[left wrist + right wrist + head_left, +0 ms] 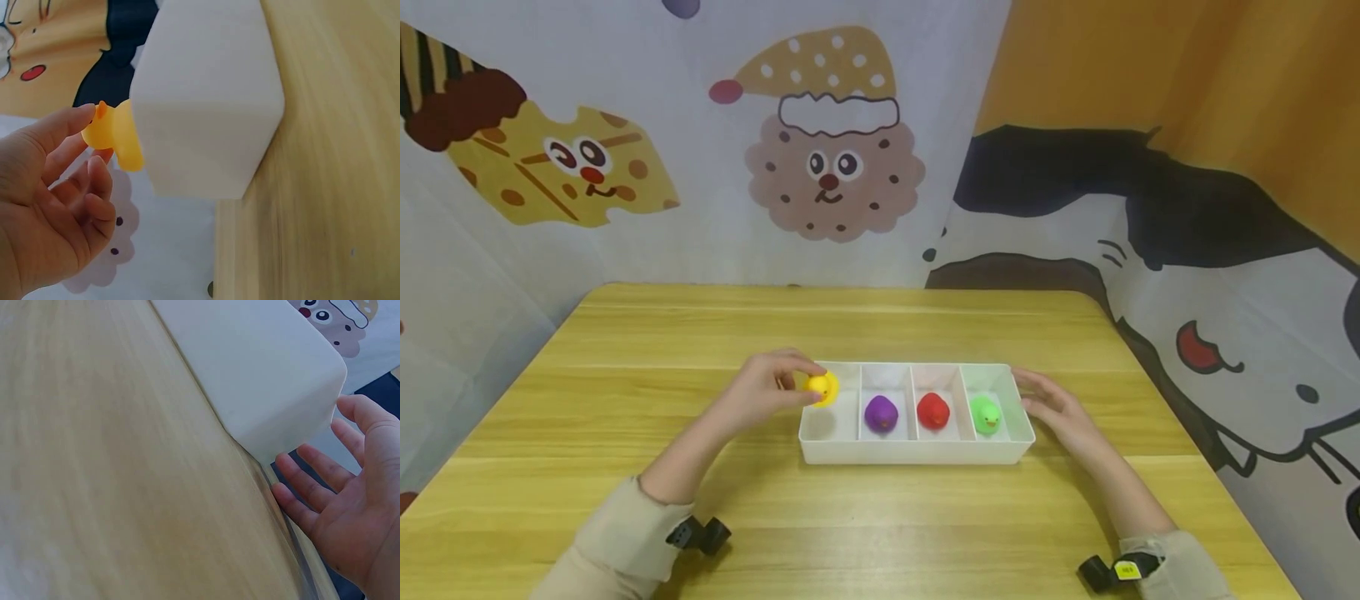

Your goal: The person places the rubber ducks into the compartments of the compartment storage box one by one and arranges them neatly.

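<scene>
A white box (917, 453) with several compartments sits on the table. Between thumb and fingertips my left hand (760, 390) pinches a yellow rubber duck (823, 385) over the leftmost compartment. In the left wrist view, the duck (111, 128) shows at the rim, its lower part hidden behind the box wall. A purple duck (882, 414), a red duck (933, 411) and a green duck (986, 415) lie in the other compartments, one in each. At the box's right end is my right hand (1054, 407), fingers extended, with fingertips right at the end wall.
The wooden table (925, 525) stretches around the box on all sides. Behind it hangs a curtain (700, 250) with cartoon prints. Black cameras are strapped to both wrists, by the left sleeve (617, 533) and the right sleeve (1183, 567).
</scene>
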Demonstrator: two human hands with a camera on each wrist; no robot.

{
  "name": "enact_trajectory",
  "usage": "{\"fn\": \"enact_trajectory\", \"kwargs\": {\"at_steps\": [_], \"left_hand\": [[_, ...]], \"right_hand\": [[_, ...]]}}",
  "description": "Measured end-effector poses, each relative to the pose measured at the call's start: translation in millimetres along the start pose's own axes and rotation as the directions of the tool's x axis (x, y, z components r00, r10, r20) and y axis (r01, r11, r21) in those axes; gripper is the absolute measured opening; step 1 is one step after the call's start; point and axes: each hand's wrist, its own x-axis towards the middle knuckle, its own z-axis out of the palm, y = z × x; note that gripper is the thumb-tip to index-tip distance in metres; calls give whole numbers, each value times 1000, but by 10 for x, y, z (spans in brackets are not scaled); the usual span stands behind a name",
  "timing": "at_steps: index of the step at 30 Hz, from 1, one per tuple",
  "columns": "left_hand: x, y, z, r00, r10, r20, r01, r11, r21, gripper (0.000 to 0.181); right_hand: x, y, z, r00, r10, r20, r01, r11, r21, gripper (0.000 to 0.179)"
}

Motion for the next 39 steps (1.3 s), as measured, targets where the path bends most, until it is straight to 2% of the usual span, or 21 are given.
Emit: {"fn": "enact_trajectory", "kwargs": {"at_steps": [5,11,20,29,39], "left_hand": [[59,-14,38,998,-25,59,23,999,28,23],[133,-83,85,990,-49,131,47,999,19,25],[197,-184,148,974,-24,224,15,999,43,22],[209,-221,210,970,-37,241,17,996,85,21],[234,-217,256,965,-112,238,76,985,157,21]], "right_hand": [[-8,-2,1,1000,6,3,-6,1000,2,50],[-12,-4,-2,1000,9,-1,-9,1000,-23,49],[-14,-13,7,1000,-8,1,8,1000,-2,49],[-14,-4,5,1000,-8,3,8,1000,2,49],[-9,14,-2,1000,-7,4,7,1000,-2,48]]}}
